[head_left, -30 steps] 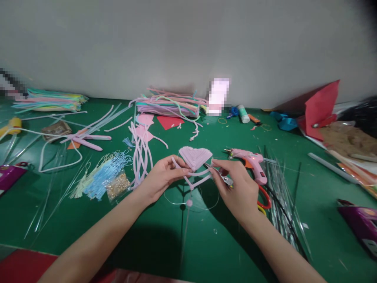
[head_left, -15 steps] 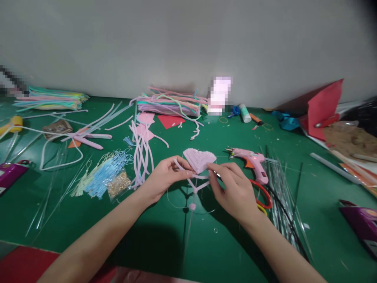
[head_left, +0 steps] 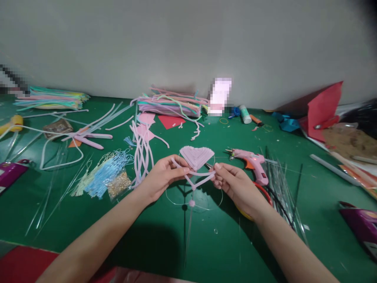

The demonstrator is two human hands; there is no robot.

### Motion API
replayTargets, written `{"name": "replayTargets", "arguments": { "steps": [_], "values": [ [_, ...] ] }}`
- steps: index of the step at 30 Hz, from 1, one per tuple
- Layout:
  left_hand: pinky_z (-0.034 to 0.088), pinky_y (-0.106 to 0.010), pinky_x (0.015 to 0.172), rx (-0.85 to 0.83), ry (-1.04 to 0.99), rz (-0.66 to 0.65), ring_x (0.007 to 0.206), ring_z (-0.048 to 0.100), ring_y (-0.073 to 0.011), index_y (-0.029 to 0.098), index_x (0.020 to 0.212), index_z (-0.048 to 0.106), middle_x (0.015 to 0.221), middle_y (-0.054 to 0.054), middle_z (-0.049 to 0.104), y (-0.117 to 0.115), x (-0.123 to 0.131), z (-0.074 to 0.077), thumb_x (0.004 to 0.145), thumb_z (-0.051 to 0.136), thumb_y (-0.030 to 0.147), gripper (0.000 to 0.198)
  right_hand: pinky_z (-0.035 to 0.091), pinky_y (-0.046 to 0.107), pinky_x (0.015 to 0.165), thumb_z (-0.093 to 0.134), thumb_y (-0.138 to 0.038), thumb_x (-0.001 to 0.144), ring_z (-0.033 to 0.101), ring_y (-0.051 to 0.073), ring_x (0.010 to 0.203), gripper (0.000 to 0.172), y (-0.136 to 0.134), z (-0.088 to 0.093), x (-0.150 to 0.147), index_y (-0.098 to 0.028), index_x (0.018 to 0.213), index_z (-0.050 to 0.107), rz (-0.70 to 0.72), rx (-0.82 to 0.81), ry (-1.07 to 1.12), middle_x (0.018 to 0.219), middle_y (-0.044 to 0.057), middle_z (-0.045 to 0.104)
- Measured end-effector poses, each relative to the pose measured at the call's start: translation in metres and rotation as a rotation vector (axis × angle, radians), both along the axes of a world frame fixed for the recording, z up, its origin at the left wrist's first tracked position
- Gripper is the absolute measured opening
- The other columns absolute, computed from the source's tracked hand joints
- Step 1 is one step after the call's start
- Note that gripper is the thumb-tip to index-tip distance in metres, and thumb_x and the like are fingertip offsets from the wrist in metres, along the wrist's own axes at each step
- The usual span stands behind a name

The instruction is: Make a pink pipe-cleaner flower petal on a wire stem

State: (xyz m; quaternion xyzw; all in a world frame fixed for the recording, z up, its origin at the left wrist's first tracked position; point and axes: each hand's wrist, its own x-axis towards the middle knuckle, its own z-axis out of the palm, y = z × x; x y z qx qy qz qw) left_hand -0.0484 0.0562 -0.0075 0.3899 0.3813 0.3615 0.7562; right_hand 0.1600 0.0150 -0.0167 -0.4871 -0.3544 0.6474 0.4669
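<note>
A pink fan-shaped piece [head_left: 196, 156] made of fuzzy stems is held up over the green table, with a thin wire loop around it. Below it, pale pink stems [head_left: 200, 182] form a V under a curved strip. My left hand [head_left: 169, 173] pinches the left end of the stems between thumb and fingers. At the right end, my right hand [head_left: 231, 181] pinches the strip with thumb and forefinger; a dark pointed tip shows beside these fingers. A pink ball [head_left: 192, 203] sits on a clear rod beneath the V.
Right of my hands lies a pink glue gun [head_left: 251, 162] beside clear strips [head_left: 284, 188]. Red-handled scissors [head_left: 265, 192] are partly behind my right hand. Blue tassels [head_left: 104, 173] and a bead bag [head_left: 118, 184] lie left; stem bundles [head_left: 169, 106] are at the back.
My right hand has turned and now pinches the strip's right end. The pink piece has shifted slightly left and up, its front more exposed. The scissors' yellow part shows further left, below my right hand.
</note>
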Motion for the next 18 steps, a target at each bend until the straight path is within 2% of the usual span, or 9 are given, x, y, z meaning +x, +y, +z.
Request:
{"name": "replayTargets", "arguments": {
  "steps": [3, 7, 10, 15, 18],
  "values": [
    [0.054, -0.026, 0.074, -0.014, -0.001, -0.027, 0.074, 0.069, -0.0132, 0.012, 0.082, 0.06, 0.081, -0.003, 0.069, -0.001, 0.0, 0.001, 0.072, 0.075, 0.013, 0.018, 0.041, 0.017, 0.052, 0.074, -0.042, 0.074, 0.045, 0.006, 0.054, 0.027, 0.0, 0.0, -0.002, -0.017, 0.069, 0.065, -0.063, 0.013, 0.036, 0.064, -0.003, 0.054],
    [0.055, -0.024, 0.071, -0.013, -0.014, -0.074, 0.07, 0.068, -0.0121, 0.011, 0.079, 0.06, 0.076, -0.002, 0.069, -0.003, 0.001, 0.003, 0.071, 0.075, 0.012, 0.017, 0.041, 0.018, 0.051, 0.076, -0.044, 0.072, 0.046, 0.006, 0.053, 0.028, 0.001, 0.003, -0.004, -0.018, 0.076, 0.069, -0.085, -0.03, 0.079, 0.062, -0.003, 0.054],
    [0.056, -0.025, 0.071, -0.011, -0.029, -0.104, 0.074, 0.07, -0.0142, 0.01, 0.079, 0.061, 0.075, -0.003, 0.069, -0.004, 0.002, 0.004, 0.071, 0.076, 0.012, 0.017, 0.042, 0.017, 0.051, 0.078, -0.044, 0.069, 0.048, 0.006, 0.054, 0.028, 0.002, 0.002, -0.004, -0.018, 0.075, 0.069, -0.076, -0.076, 0.139, 0.063, -0.002, 0.057],
    [0.057, -0.025, 0.069, -0.005, -0.044, -0.152, 0.073, 0.07, -0.0143, 0.011, 0.079, 0.062, 0.076, -0.002, 0.069, -0.007, 0.004, 0.006, 0.07, 0.077, 0.013, 0.018, 0.04, 0.017, 0.05, 0.081, -0.038, 0.064, 0.049, 0.007, 0.051, 0.028, 0.004, -0.01, -0.007, -0.015, 0.064, 0.065, -0.06, -0.1, 0.183, 0.057, -0.003, 0.056],
    [0.057, -0.024, 0.068, 0.004, -0.036, -0.21, 0.071, 0.069, -0.0134, 0.011, 0.08, 0.062, 0.076, -0.003, 0.07, -0.008, 0.004, 0.006, 0.071, 0.077, 0.014, 0.017, 0.039, 0.018, 0.049, 0.081, -0.033, 0.063, 0.048, 0.007, 0.049, 0.023, 0.003, -0.016, -0.011, -0.015, 0.064, 0.066, -0.05, -0.074, 0.174, 0.055, -0.003, 0.057]
  ]
}}
